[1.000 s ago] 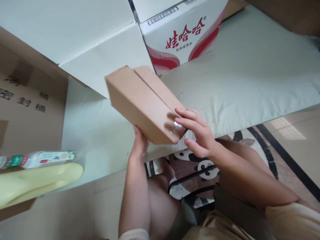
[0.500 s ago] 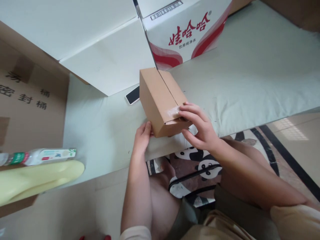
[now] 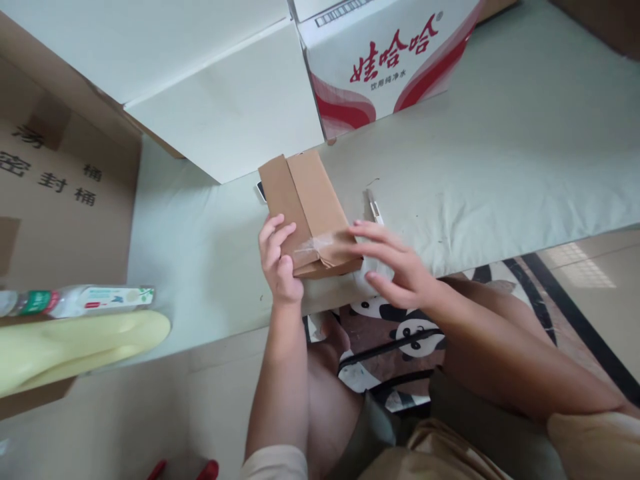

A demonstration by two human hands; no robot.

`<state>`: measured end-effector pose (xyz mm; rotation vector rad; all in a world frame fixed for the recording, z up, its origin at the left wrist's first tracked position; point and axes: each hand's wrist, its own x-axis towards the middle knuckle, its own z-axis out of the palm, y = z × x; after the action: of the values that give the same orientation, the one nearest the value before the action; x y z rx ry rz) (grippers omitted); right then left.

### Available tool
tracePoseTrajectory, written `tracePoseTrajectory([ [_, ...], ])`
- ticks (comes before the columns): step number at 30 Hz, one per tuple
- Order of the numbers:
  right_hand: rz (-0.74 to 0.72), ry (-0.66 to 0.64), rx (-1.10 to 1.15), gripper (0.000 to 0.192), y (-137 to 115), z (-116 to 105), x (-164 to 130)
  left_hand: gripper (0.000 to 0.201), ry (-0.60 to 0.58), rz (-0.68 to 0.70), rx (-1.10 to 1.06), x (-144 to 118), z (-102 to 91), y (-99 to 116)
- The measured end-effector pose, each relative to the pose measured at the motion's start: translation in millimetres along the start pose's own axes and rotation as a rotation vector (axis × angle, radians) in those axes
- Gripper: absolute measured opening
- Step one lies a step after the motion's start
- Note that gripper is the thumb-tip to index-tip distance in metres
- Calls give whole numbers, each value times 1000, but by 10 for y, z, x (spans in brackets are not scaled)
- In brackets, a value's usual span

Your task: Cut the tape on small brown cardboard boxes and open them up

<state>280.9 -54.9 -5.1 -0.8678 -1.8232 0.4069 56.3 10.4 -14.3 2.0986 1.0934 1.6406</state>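
Note:
A small brown cardboard box (image 3: pixel 315 200) stands tilted near the table's front edge, its seam running away from me. Clear tape (image 3: pixel 314 245) lies wrinkled over the near end of that seam. My left hand (image 3: pixel 281 263) grips the box's left side, fingers on the side and top flap. At the right edge, my right hand (image 3: pixel 397 263) has its fingers spread, the fingertips beside or lightly touching the cardboard. Just beyond them a slim white cutter (image 3: pixel 374 208) lies on the cloth. Something pale and see-through under my right hand is hard to make out.
A light green cloth (image 3: pixel 510 153) covers the table. Behind stand a white carton (image 3: pixel 230 113) and a red-and-white water carton (image 3: pixel 385 73). To the left are a large brown carton (image 3: pixel 65 213), a plastic bottle (image 3: pixel 75 301) and a pale yellow object (image 3: pixel 100 340). A dark flat device (image 3: pixel 261 192) peeks out behind the box.
The box has turned and tipped to the left. My left hand has moved up from its lower corner onto its side. My right fingers have spread at its edge, and the cutter has come into view.

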Motion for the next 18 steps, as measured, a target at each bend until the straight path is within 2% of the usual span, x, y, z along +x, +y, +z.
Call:
tracePoseTrajectory([
  [2,168,97,-125,29,56,-26,-20,46,17,-30,11,-35,14,-31],
  [4,339,99,-313,25,170,-38,-54,47,16,-49,26,-58,27,-41],
  [8,506,-126,-651,26,422,-12,-128,48,38,-54,18,-74,63,-8],
  [11,607,-217,-741,19,489,-10,-138,47,63,-34,-18,-92,94,9],
  [14,742,-184,-609,28,452,-43,-108,48,95,-27,7,-123,117,13],
  [16,770,-104,-342,38,404,-69,-81,50,111,-24,44,-140,133,25],
  [18,718,6,41,38,354,-91,-51,50,116,-9,89,-148,156,54],
])
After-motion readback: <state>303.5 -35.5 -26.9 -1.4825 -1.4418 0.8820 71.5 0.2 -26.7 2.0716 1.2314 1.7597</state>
